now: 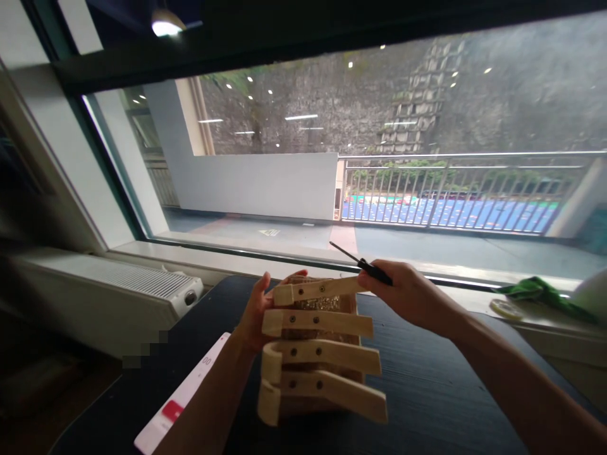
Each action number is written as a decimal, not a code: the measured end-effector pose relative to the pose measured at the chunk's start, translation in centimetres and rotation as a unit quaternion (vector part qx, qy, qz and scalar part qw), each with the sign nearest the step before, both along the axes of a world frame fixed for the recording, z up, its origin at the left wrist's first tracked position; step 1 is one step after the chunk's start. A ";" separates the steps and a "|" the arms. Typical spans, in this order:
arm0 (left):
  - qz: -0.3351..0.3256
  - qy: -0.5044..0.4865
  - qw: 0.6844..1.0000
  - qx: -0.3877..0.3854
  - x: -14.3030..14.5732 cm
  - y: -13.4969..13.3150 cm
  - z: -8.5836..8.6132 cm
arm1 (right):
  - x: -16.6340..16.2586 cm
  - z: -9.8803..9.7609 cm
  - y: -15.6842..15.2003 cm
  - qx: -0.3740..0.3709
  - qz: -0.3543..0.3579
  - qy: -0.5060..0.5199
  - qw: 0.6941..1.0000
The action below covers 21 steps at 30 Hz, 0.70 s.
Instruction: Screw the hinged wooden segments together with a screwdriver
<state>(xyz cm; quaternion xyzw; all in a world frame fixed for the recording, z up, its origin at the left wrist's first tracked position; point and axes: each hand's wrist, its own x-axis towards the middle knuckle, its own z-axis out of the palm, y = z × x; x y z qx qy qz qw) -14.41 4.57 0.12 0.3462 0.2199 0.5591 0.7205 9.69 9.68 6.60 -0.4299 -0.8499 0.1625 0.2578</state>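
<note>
A wooden assembly [320, 354] of several stacked curved slats fixed with screws stands on the dark table [427, 392] in front of me. My left hand [256, 313] grips its far left side, fingers wrapped behind the top slat. My right hand [408, 294] is closed on a thin black screwdriver [360, 262], whose shaft points up and left past the right end of the top slat [317, 291]. The right hand rests against that slat's end.
A white and red card [183, 395] lies at the table's left edge. A white heater [123, 281] sits under the large window. A green cloth [540, 291] and a round white object [592, 294] lie on the sill at right.
</note>
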 end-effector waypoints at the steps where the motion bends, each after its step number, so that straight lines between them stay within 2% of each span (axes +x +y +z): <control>1: 0.007 -0.003 1.000 0.000 -0.1 0.1 0.0 | -0.3 0.7 -0.3 0.047 -0.003 -0.027 0.999; 4: 0.017 0.018 1.000 0.008 -0.2 0.1 -0.1 | -0.8 1.9 -1.2 0.135 -0.003 -0.093 0.987; 7: 0.025 0.068 0.997 0.024 0.0 -0.2 0.1 | -0.5 2.6 -1.8 0.122 0.016 -0.109 0.986; 9: 0.053 0.098 0.993 0.030 0.4 -0.6 0.6 | -0.2 3.2 -2.1 0.107 0.017 -0.071 0.992; 11: 0.075 0.115 0.990 0.033 0.8 -1.0 1.2 | -0.1 3.9 -2.4 0.096 0.022 0.014 0.995; 13: 0.077 0.117 0.989 0.035 1.2 -1.4 1.7 | -0.5 4.4 -2.8 0.059 0.055 0.087 0.993; 18: 0.079 0.125 0.989 0.023 1.7 -1.7 2.2 | -1.8 4.6 -3.8 -0.081 0.162 0.163 0.970; 21: 0.075 0.124 0.989 0.025 1.8 -1.7 2.0 | -2.1 4.5 -4.0 -0.125 0.168 0.255 0.944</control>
